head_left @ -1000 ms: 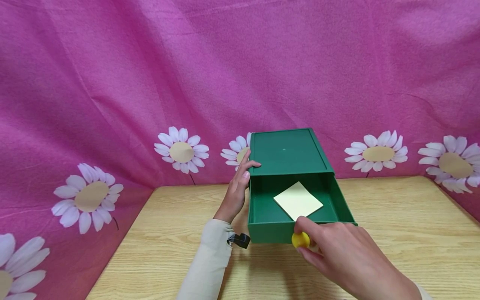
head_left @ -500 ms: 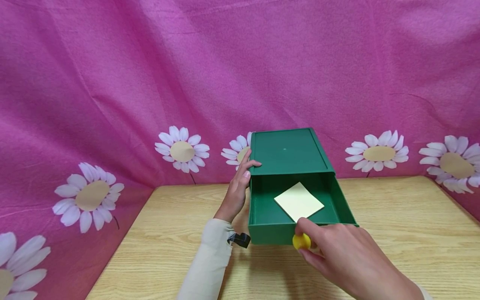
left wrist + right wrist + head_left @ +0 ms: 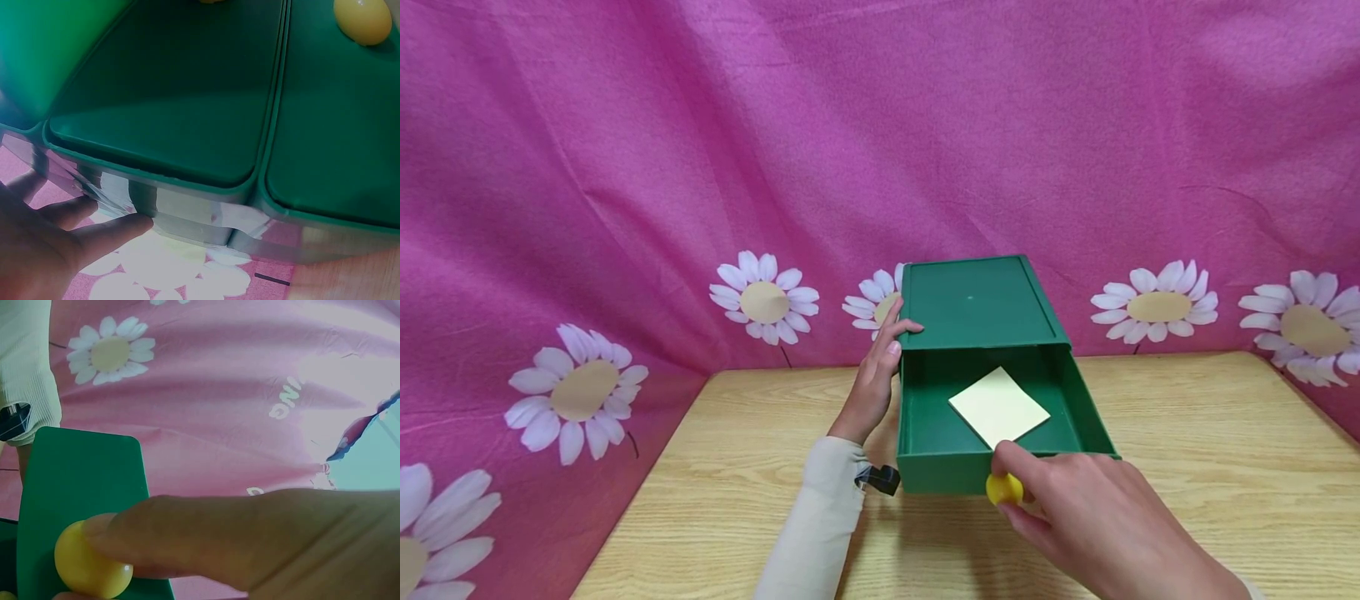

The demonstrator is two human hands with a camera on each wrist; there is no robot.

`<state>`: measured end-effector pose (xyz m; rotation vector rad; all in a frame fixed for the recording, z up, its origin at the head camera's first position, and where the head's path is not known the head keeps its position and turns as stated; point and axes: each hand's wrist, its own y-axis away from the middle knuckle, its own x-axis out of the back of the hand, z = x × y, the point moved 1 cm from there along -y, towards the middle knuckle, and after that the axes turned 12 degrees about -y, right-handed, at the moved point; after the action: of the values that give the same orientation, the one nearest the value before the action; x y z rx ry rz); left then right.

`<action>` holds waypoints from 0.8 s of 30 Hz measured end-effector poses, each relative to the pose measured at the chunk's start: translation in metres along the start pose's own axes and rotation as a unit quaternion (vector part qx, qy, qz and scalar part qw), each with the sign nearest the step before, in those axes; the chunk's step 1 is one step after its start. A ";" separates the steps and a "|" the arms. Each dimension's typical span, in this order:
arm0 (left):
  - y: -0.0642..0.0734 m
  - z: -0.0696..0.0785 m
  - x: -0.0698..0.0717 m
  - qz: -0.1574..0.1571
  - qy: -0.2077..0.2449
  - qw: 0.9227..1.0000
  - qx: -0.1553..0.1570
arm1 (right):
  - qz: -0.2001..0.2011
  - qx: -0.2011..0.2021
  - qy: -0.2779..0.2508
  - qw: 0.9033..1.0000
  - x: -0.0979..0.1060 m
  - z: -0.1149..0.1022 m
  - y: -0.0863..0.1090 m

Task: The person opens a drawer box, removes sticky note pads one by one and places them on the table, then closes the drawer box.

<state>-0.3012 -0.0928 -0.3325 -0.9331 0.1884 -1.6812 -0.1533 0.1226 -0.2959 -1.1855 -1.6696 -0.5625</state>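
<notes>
A green drawer cabinet (image 3: 977,308) has its top drawer (image 3: 943,473) pulled out toward me. In that drawer a square pale-yellow sticky note pad (image 3: 1000,407) lies turned cornerwise. My right hand (image 3: 1097,508) pinches the round yellow knob (image 3: 90,559) on the drawer front between thumb and fingers. Against the cabinet's left side rests my left hand (image 3: 872,383), its fingers fairly straight and one fingertip over the top edge. The left wrist view shows those fingers (image 3: 112,237) along the shiny side wall, beside closed drawer fronts (image 3: 169,112).
Another yellow knob (image 3: 364,19) sticks out from a lower drawer front in the left wrist view. The cabinet stands on a light wooden table (image 3: 760,450). Behind and to the left hangs a pink cloth (image 3: 880,150) printed with white daisies.
The drawer has slid slightly farther out toward me, with the right hand on its knob and the note pad inside. The left hand has stayed in place on the cabinet.
</notes>
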 end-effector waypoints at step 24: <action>-0.003 -0.025 -0.006 0.010 0.008 1.000 -0.015 | 0.076 -0.002 -0.027 0.997 0.022 0.002 0.008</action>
<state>-0.3198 -0.0945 -0.3503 -0.9378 0.2320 -1.6724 -0.1482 0.1376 -0.2788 -1.3282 -1.6067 -0.4415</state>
